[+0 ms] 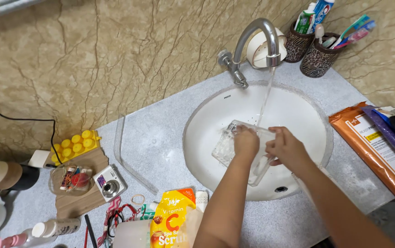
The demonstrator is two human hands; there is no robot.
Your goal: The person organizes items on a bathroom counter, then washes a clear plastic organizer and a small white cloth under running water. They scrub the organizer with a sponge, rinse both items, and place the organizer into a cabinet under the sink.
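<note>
Clear tray [234, 142], one, held by left hand [245, 143], right hand [287, 148]; two cups [317, 57], probably.

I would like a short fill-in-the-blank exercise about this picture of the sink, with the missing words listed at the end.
1. Both hands, the left hand and the right hand, hold a clear ____ container.
2. Water runs from the curved ____ into the white sink.
3. A small silver ____ lies on the counter, left of the sink.
4. The two patterned cups behind the sink hold ____.

Missing words: plastic; faucet; camera; toothbrushes
</note>
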